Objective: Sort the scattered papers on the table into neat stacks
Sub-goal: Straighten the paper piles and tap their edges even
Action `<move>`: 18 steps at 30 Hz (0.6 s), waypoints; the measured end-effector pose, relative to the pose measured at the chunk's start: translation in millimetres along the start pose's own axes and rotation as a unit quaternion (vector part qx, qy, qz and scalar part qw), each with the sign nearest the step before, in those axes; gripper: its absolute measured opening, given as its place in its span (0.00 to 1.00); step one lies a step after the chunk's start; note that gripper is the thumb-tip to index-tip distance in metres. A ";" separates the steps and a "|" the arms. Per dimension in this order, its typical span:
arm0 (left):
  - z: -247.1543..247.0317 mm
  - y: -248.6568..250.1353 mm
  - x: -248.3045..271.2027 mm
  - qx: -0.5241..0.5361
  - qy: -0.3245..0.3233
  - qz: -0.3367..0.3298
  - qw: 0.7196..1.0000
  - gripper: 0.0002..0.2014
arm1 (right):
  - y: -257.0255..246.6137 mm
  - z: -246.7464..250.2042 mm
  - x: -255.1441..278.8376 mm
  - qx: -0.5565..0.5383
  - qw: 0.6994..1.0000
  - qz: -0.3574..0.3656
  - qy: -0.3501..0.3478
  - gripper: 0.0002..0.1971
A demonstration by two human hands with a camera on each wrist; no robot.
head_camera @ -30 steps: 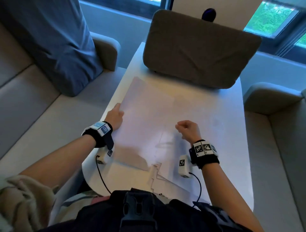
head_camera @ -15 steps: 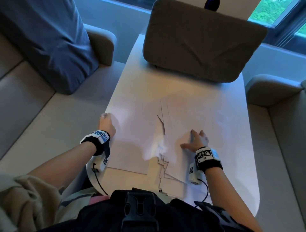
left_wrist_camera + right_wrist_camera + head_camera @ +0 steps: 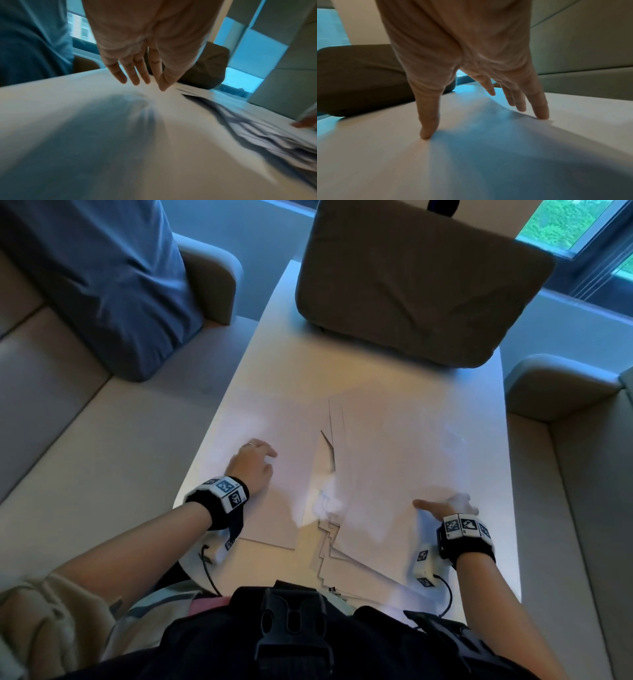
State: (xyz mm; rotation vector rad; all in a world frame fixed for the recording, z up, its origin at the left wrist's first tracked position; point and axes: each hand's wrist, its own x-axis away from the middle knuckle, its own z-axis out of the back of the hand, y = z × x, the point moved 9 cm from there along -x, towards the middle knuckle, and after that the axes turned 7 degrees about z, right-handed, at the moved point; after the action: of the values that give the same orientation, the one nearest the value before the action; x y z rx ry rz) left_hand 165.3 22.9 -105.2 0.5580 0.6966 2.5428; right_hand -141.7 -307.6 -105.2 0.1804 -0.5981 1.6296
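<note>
Papers (image 3: pixel 376 460) lie flat under both hands, left (image 3: pixel 251 465) and right (image 3: pixel 448 505), fingers spread.

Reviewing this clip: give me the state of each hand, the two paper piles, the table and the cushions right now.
left hand: open, fingers straight, on the left pile
right hand: open, fingertips pressing the right pile
left pile: flat, fairly even
right pile: fanned, edges staggered
table: papers on it
brown cushion: on the table's far end
blue cushion: on the sofa
</note>
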 end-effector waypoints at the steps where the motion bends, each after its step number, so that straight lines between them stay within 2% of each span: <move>1: -10.1 11.7 4.8 0.001 -0.026 -0.017 1.000 0.14 | 3.7 2.1 -0.3 -0.013 1.000 -0.002 0.005 0.50; 5: -44.2 61.6 22.3 -0.004 -0.100 -0.062 0.993 0.15 | -0.9 12.5 -1.7 -0.073 0.994 0.037 0.068 0.44; 7: -59.4 79.4 24.7 -0.008 -0.127 -0.050 0.991 0.19 | -7.6 14.8 -1.5 -0.102 0.990 0.063 0.070 0.37; 10: -76.3 95.0 17.2 -0.011 -0.149 -0.001 0.989 0.31 | -10.0 13.6 -7.6 -0.094 0.991 0.093 0.037 0.23; 13: -83.1 104.9 7.3 0.037 -0.138 0.054 0.988 0.34 | -9.6 12.2 -15.6 -0.126 0.984 0.122 0.007 0.11; 18: -82.3 108.7 -0.7 0.146 -0.061 0.123 0.980 0.33 | -16.8 28.0 -30.0 -0.123 0.978 0.165 0.026 0.10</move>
State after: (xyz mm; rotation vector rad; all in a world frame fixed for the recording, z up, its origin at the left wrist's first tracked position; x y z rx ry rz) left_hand 92.9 -92.4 -110.4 0.9425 1.0198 2.6167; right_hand -127.0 -346.7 -90.3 -0.1530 -0.8153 1.8538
